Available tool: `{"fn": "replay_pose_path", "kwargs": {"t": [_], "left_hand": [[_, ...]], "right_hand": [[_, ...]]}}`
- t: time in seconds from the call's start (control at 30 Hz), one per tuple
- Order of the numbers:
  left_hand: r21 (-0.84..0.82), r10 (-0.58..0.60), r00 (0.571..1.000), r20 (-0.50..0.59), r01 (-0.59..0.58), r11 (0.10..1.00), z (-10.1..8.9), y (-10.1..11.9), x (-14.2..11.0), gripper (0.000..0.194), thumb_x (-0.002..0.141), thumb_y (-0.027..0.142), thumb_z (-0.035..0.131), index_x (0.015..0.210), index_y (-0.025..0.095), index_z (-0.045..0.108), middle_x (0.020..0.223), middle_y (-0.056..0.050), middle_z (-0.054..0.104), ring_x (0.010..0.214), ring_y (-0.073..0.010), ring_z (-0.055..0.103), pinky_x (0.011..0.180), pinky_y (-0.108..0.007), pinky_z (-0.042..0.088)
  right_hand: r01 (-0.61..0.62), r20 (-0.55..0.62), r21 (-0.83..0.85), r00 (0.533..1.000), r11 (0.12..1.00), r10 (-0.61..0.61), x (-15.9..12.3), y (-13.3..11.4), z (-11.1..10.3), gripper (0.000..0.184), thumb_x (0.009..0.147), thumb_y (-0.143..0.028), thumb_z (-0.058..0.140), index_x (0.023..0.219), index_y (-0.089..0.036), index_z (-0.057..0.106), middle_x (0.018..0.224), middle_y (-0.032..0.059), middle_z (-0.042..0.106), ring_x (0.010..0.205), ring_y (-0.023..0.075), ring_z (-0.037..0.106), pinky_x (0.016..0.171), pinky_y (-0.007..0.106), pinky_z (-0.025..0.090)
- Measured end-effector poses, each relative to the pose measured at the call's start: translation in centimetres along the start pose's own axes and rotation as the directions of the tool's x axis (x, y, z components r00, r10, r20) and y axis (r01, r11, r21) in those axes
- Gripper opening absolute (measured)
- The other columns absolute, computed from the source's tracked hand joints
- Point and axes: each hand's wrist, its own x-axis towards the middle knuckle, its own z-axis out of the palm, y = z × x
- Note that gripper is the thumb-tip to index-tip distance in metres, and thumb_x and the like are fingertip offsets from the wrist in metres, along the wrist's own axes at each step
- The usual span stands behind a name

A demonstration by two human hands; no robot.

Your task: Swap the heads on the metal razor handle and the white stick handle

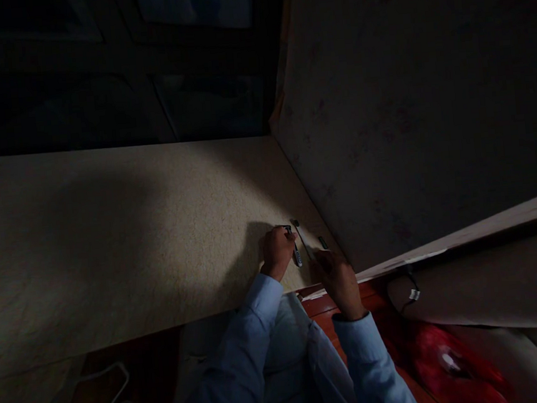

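Note:
At the right end of the pale tabletop, my left hand [278,249] is closed on a slim dark-and-silver tool with a crosswise head, which looks like a razor [298,256]. Its handle points toward me. Close by on the right, the fingers of my right hand [340,278] are closed at the near end of a thin pale stick with a dark, rounded tip, which looks like a toothbrush [304,242]. The tip points away from me. Just beyond my right hand, a small dark green item [323,242] lies by the wall; its kind is unclear.
The marbled tabletop [180,222] runs left beneath a dark window [212,100]. A pale patterned wall [384,122] borders it on the right. Below right are a cable with a white tag [414,294] and a red shiny bundle [452,361]. The room is dim.

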Motion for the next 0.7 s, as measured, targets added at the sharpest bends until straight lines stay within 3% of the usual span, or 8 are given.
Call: {"fn": "replay_pose_path", "kwargs": {"t": [0.13, 0.27, 0.47, 0.6, 0.7], "left_hand": [[0.045, -0.023, 0.999, -0.024, 0.024, 0.999, -0.2, 0.7, -0.4, 0.018, 0.086, 0.033, 0.064, 0.089, 0.020, 0.075, 0.097, -0.012, 0.077, 0.086, -0.0220, 0.071, 0.066, -0.028, 0.042], [0.059, -0.030, 0.999, -0.025, 0.032, 0.998, -0.3, 0.8, -0.7, 0.019, 0.087, 0.033, 0.063, 0.095, 0.020, 0.075, 0.100, -0.012, 0.076, 0.090, -0.0222, 0.071, 0.071, -0.028, 0.044], [0.005, -0.005, 0.999, -0.045, 0.005, 1.000, 0.0, 0.0, -0.6, 0.021, 0.086, 0.035, 0.064, 0.097, 0.019, 0.074, 0.098, -0.012, 0.076, 0.090, -0.0231, 0.071, 0.072, -0.029, 0.045], [-0.064, 0.030, 0.997, -0.072, -0.035, 0.997, 0.3, -0.7, -0.5, 0.023, 0.086, 0.036, 0.064, 0.097, 0.018, 0.073, 0.093, -0.011, 0.076, 0.086, -0.0229, 0.070, 0.071, -0.029, 0.045], [-0.177, 0.033, 0.997, -0.071, -0.045, 0.983, 0.2, -2.0, -0.8, 0.024, 0.087, 0.038, 0.062, 0.097, 0.018, 0.071, 0.086, -0.008, 0.075, 0.079, -0.0194, 0.069, 0.067, -0.026, 0.045]], "right_hand": [[-0.008, 0.000, -0.090, 1.000, 0.996, 0.008, 0.2, -0.3, 0.1, 0.026, 0.095, -0.036, 0.050, 0.095, -0.022, 0.072, 0.088, 0.0098, 0.075, 0.073, 0.0227, 0.070, 0.058, 0.029, 0.042], [0.011, 0.005, -0.079, 1.000, 0.997, -0.011, 0.4, -0.2, 0.1, 0.027, 0.096, -0.039, 0.049, 0.097, -0.023, 0.071, 0.090, 0.0087, 0.075, 0.075, 0.0219, 0.071, 0.060, 0.028, 0.044], [0.058, 0.097, -0.014, 0.994, 0.998, -0.056, 0.8, -0.2, -0.7, 0.028, 0.096, -0.038, 0.049, 0.096, -0.023, 0.072, 0.090, 0.0095, 0.074, 0.086, 0.0253, 0.072, 0.069, 0.030, 0.048], [0.059, 0.155, -0.003, 0.986, 0.998, -0.058, 1.2, 0.0, -1.7, 0.030, 0.096, -0.040, 0.049, 0.097, -0.023, 0.074, 0.091, 0.0094, 0.075, 0.084, 0.0258, 0.072, 0.068, 0.030, 0.048], [0.056, 0.131, 0.040, 0.989, 0.998, -0.061, 1.1, 0.0, -2.5, 0.033, 0.095, -0.042, 0.049, 0.099, -0.023, 0.075, 0.090, 0.0095, 0.076, 0.078, 0.0247, 0.071, 0.064, 0.031, 0.048]]}}
